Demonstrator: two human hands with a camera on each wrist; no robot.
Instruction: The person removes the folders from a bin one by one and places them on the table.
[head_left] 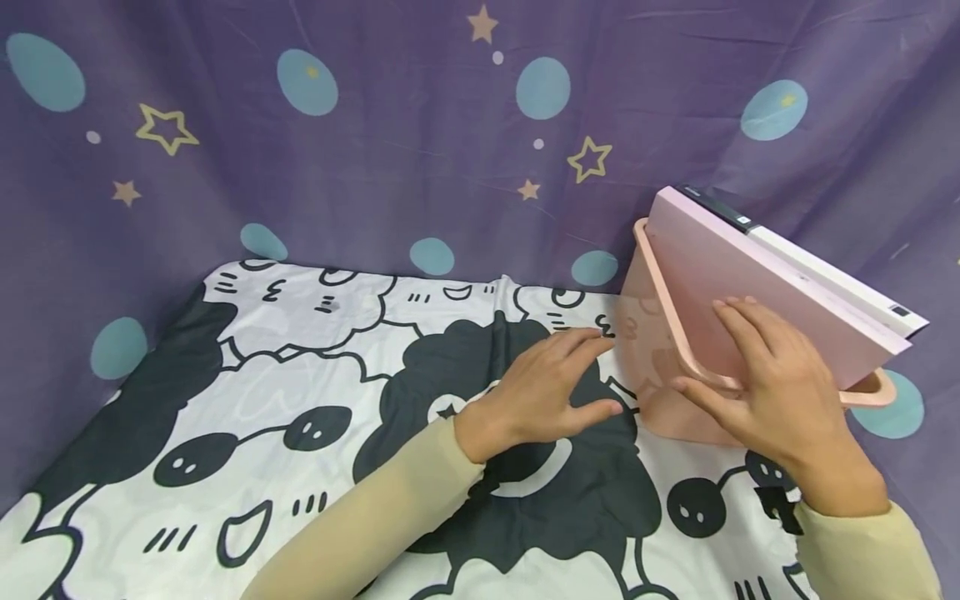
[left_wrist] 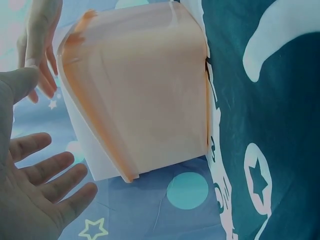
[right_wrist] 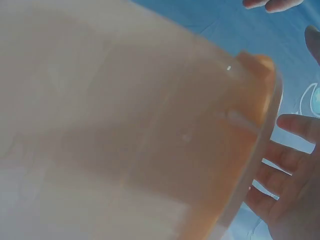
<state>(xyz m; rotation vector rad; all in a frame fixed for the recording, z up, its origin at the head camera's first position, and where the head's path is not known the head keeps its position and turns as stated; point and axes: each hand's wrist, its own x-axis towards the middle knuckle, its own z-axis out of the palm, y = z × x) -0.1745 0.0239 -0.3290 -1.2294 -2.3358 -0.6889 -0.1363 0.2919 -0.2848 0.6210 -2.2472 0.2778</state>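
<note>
A translucent pink bin (head_left: 660, 375) stands at the right, holding a pale pink flat box (head_left: 765, 292) and a white-and-black one (head_left: 832, 267) that lean and stick out above its rim. My right hand (head_left: 787, 400) is over the bin's near side, fingers spread in front of the pink box; whether it touches is unclear. To the bin's left, my left hand (head_left: 543, 387) is held in the air with spread fingers, holding nothing. The left wrist view shows the bin's side (left_wrist: 145, 90) beyond my left hand (left_wrist: 40, 185). In the right wrist view, my right hand (right_wrist: 295, 180) is beside the bin's rim (right_wrist: 250, 175).
A black-and-white cloth (head_left: 300, 492) with cartoon sheep covers the surface under the bin. Behind it hangs a purple curtain (head_left: 420, 150) with stars and blue ovals, close to the bin's back and right sides.
</note>
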